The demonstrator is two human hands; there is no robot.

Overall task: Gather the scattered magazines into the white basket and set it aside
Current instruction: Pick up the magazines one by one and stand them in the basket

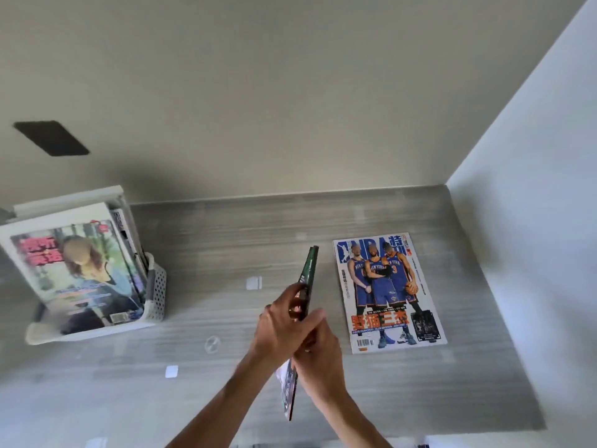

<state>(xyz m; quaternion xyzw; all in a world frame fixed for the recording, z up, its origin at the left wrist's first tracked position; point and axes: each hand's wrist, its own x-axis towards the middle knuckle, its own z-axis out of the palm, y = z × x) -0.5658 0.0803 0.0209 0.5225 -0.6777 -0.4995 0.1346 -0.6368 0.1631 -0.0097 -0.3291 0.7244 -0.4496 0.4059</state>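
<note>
Both hands are on 1 magazine right now, mid-table and up off the tabletop. The left hand and the right hand each have a closed grip on the held magazine, which stands edge-on to the camera, so all we get is a dark green spine up top and a sliver of glossy cover poking out below the wrists. Its cover art can't be read from here.

Over on the left sits the white basket, perforated plastic, already carrying a stack of magazines that stand tilted; the front one shows pink lettering and juts well above the rim.

Still flat on the tabletop, just right of the hands, lies the basketball magazine: 3 players in blue New York jerseys, orange characters along the bottom, face up and squared off near the right wall.

So the step in hand looks like the carry: this magazine is lifted and wants to travel left to the basket. The next move calls for keeping it upright and slipping it edge-first beside the leaning stack, where room looks tight. After that, by my read, 1 magazine remains to collect before the basket can be set aside.
</note>
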